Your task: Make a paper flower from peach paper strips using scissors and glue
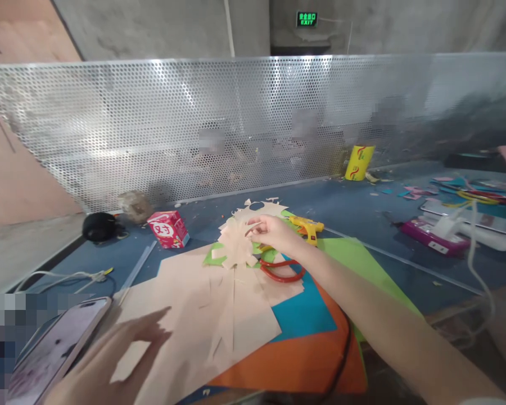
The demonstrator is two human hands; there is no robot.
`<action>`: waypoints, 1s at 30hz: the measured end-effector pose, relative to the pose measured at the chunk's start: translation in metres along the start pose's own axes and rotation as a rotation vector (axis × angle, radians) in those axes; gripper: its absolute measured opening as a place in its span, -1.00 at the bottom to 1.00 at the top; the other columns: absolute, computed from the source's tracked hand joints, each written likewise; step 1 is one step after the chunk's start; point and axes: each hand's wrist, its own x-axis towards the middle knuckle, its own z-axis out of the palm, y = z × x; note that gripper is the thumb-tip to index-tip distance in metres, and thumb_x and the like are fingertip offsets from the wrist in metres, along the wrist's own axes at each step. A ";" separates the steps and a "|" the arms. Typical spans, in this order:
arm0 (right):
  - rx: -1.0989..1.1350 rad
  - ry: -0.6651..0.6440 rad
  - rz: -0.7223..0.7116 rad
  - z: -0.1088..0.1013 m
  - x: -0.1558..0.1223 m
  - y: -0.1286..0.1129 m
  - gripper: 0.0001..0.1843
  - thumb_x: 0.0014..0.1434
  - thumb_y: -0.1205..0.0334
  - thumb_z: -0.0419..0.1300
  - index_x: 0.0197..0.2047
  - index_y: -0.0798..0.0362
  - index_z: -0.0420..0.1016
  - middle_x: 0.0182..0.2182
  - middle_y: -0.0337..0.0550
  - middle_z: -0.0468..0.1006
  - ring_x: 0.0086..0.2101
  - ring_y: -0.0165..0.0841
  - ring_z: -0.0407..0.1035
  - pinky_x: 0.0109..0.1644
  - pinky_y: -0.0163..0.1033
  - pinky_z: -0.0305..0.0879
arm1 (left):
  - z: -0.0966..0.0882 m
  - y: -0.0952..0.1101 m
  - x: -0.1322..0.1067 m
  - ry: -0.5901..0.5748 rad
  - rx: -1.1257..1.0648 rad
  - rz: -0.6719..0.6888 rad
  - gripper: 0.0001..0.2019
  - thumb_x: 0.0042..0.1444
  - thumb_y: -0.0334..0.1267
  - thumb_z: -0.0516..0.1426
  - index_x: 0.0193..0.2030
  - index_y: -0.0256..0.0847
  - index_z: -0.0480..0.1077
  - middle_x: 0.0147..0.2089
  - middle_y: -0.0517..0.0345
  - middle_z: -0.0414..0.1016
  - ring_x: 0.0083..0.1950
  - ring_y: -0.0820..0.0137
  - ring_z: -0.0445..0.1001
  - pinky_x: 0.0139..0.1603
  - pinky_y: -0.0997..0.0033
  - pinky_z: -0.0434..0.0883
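Observation:
My right hand (274, 230) reaches out over the blue table (354, 219) and pinches a small strip of beige paper beside a beige cut-paper flower (236, 244). Red-handled scissors (280, 271) lie just under that wrist. My left hand (109, 365) hovers low at the front left, blurred, one finger pointing over a large beige paper sheet (198, 315), holding nothing. A phone (57, 351) lies next to it.
Sheets of green (354, 259), blue and orange paper (303, 360) overlap under my right arm. A yellow glue gun (307, 226), a red carton (168, 229), a black object (99, 226), a yellow roll (359, 163) and a perforated metal screen (236, 124) stand behind. Clutter and cables at right.

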 end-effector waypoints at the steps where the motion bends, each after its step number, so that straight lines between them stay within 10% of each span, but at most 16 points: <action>1: -0.006 0.004 -0.006 0.000 -0.001 -0.001 -0.72 -0.05 0.43 0.19 -0.22 0.09 0.32 -0.47 -0.24 0.46 -0.38 -0.41 0.42 -0.29 -0.30 0.34 | -0.002 0.014 -0.004 -0.089 -0.001 0.000 -0.82 -0.12 0.01 0.10 -0.29 0.30 0.37 -0.37 0.51 0.52 -0.23 0.31 0.50 -0.36 0.41 0.40; 8: -0.006 -0.013 -0.021 0.002 -0.004 -0.005 -0.72 -0.09 0.42 0.21 -0.24 0.09 0.33 -0.47 -0.24 0.47 -0.34 -0.37 0.43 -0.23 -0.24 0.33 | -0.005 0.058 0.011 -0.355 -0.446 -0.237 -0.70 -0.29 0.02 0.18 -0.41 -0.09 0.43 -0.63 0.26 0.46 -0.56 0.35 0.42 -0.56 0.44 0.35; 11: 0.035 -0.056 -0.035 0.005 -0.005 -0.004 -0.72 -0.10 0.40 0.22 -0.25 0.07 0.33 -0.48 -0.25 0.47 -0.32 -0.36 0.43 -0.23 -0.24 0.33 | 0.003 0.064 0.026 -0.341 -0.575 -0.303 -0.66 -0.16 0.03 0.13 -0.34 -0.19 0.44 -0.62 0.21 0.45 -0.54 0.35 0.44 -0.42 0.36 0.40; 15: 0.046 -0.051 -0.038 0.009 -0.007 -0.004 -0.75 -0.12 0.35 0.24 -0.30 0.07 0.34 -0.50 -0.26 0.46 -0.34 -0.39 0.42 -0.21 -0.24 0.33 | 0.026 0.075 0.049 -0.267 -0.655 -0.216 -0.49 -0.19 0.04 0.17 -0.10 -0.20 0.33 -0.07 -0.04 0.45 -0.29 0.29 0.49 -0.41 0.35 0.40; 22: -0.002 -0.017 -0.060 0.011 -0.009 -0.006 -0.79 -0.13 0.35 0.24 -0.35 0.07 0.36 -0.46 -0.24 0.45 -0.39 -0.42 0.40 -0.25 -0.25 0.34 | 0.074 0.081 0.081 -0.298 -0.818 -0.196 -0.63 -0.14 0.03 0.15 -0.33 -0.25 0.42 -0.41 0.11 0.47 -0.35 0.38 0.43 -0.32 0.43 0.33; 30: 0.138 -0.133 0.141 0.022 -0.016 0.000 -0.61 -0.10 0.26 0.29 -0.17 0.03 0.30 -0.24 -0.10 0.45 -0.27 -0.33 0.42 -0.24 -0.23 0.41 | 0.073 0.069 0.087 -0.171 -1.001 -0.352 -0.64 -0.20 -0.02 0.22 -0.31 -0.24 0.44 -0.43 0.16 0.47 -0.42 0.46 0.39 -0.41 0.50 0.30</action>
